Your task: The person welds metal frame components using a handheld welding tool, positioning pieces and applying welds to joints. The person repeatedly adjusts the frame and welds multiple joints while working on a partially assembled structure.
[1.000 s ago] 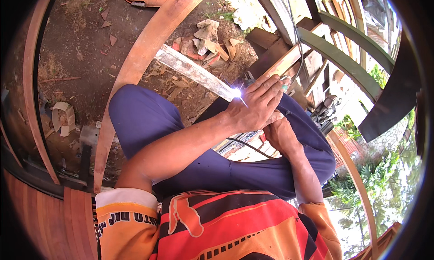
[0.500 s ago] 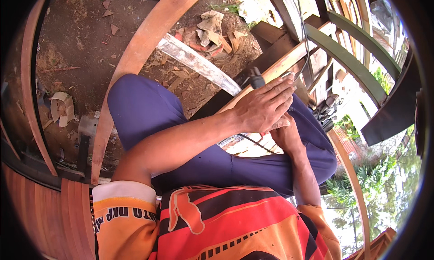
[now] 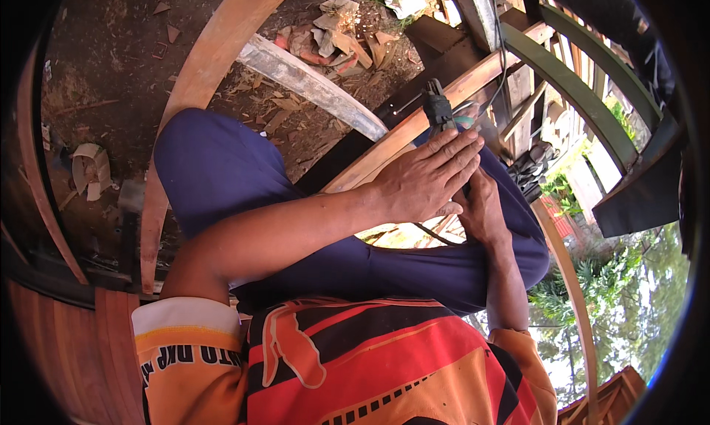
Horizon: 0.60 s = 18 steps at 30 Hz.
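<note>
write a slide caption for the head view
A bare left hand, fingers extended, partly hides the right hand near a black clamp-like tool and a stained whitish bar.

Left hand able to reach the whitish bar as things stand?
Probably yes: the whitish bar ends near the left hand, with only a wooden strip visible between them, though depth is uncertain.

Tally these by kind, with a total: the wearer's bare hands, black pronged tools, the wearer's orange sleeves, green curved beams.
Hands: 2 (left hand, right hand)
Black pronged tool: 1
Orange sleeves: 2
Green curved beams: 2
Total: 7
</note>
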Tool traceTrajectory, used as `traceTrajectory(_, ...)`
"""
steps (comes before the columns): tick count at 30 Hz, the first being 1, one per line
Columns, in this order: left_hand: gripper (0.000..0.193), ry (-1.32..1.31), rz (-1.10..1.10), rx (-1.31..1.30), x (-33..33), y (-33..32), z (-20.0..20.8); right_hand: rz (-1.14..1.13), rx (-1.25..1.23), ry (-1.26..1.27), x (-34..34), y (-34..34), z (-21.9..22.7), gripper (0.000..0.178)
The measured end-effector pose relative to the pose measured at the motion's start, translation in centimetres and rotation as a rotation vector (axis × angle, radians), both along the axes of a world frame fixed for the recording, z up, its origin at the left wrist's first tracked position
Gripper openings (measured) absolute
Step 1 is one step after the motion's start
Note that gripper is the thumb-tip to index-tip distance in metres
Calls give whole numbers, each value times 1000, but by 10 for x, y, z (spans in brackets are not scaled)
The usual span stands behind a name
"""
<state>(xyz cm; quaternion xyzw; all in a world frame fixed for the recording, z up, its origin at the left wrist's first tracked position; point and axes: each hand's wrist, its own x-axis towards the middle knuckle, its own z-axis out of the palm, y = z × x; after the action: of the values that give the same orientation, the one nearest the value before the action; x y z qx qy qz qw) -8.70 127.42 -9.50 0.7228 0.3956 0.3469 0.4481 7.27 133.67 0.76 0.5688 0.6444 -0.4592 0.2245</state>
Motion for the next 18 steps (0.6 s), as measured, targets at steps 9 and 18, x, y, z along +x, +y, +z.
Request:
traceTrajectory(9,95,95,-46,-41,6,-7,-3,39,-6,59,7,-21,-13,42)
traceTrajectory(18,99,118,-34,-90,-2,-1,-10,-73,-61,-70,-3,-21,-13,45)
